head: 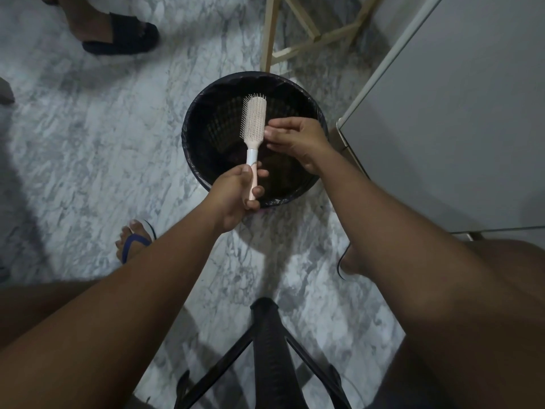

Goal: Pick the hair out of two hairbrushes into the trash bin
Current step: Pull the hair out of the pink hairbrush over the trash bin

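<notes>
I look down on a floor (97, 137) of grey-white veined marble, shadowed at the left. At the right stands a pale grey cabinet (460, 119); beyond the bin are the light wooden legs of a stand (295, 39). A black chair frame (274, 349) sits at the bottom, between my knees.

I count one bin (194, 149), round, black, with a dark liner and a lattice wall, standing on the floor just beside the cabinet corner. I see one brush (254, 119), pale pink with a white collar and light bristles; a second brush is not in view. It is held upright over the open bin, head away from me.

My left hand (236, 199) has its grip closed around the brush handle. My right hand (298, 140) is at the right edge of the brush head, fingertips (269, 132) pinched together at the bristles; I cannot tell whether any hair is between them.

I count three feet: mine in a blue-strapped flip-flop (135, 240) at left, my other foot (351, 261) partly hidden by my right arm, and another person's in a black slide (124, 33) at top left.
</notes>
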{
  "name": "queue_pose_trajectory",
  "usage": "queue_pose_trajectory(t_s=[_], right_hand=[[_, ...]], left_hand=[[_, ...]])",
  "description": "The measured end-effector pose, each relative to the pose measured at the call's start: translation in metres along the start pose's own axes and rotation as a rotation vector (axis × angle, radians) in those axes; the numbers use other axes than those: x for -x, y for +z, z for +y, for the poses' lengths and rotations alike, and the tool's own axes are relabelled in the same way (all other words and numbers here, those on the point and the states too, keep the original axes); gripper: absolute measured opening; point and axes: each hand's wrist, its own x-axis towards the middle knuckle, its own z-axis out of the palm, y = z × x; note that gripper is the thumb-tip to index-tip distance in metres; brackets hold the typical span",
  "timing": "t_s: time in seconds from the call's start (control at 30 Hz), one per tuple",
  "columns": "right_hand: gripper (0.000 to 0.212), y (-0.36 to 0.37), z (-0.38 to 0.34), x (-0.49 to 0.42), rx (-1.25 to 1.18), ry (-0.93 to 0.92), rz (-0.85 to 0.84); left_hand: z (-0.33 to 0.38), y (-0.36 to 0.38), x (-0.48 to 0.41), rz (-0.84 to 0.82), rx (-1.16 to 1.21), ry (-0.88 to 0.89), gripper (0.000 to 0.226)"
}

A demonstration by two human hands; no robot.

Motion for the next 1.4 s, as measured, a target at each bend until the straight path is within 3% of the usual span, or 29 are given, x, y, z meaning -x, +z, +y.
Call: queue_pose_trajectory(t_s=[0.2, 0.33, 0.43, 0.5, 0.63, 0.77, 0.97, 1.1, 1.27, 1.4], right_hand=[[0.025, 0.001, -0.008, -0.011, 0.105, 0.033, 0.331], [0.047, 0.011, -0.012, -0.018, 0.193, 0.007, 0.233], [0.072, 0.019, -0.014, -0.02, 0.549, -0.141, 0.196], [0.059, 0.021, -0.017, -0.025, 0.671, -0.221, 0.296], [0.022, 0.02, -0.024, -0.034, 0.678, -0.253, 0.43], [0.04, 0.017, -0.032, -0.037, 0.666, -0.158, 0.45], [0.038, 0.008, -0.035, -0.028, 0.201, 0.072, 0.371], [0.038, 0.004, -0.021, -0.012, 0.235, 0.083, 0.237], [0.015, 0.002, -0.008, 0.005, 0.206, 0.121, -0.073], [0.027, 0.001, -0.005, 0.005, 0.246, 0.004, -0.028]], left_hand=[[-0.005, 0.002, 0.002, -0.013, -0.015, -0.028, 0.028], [-0.007, 0.004, 0.002, -0.011, -0.051, -0.022, 0.026], [-0.008, 0.005, 0.004, -0.008, -0.188, 0.005, 0.022], [-0.01, 0.006, 0.006, -0.002, -0.233, 0.012, 0.021], [-0.01, 0.003, 0.008, -0.009, -0.245, 0.013, 0.022], [-0.012, 0.001, 0.008, -0.023, -0.22, -0.015, 0.024], [-0.012, 0.001, 0.006, 0.0, -0.108, -0.003, 0.027], [-0.007, -0.002, 0.001, 0.059, -0.096, 0.041, 0.025], [-0.002, 0.003, -0.001, 0.062, -0.128, 0.033, 0.021], [-0.001, 0.009, -0.002, 0.042, -0.113, 0.015, 0.021]])
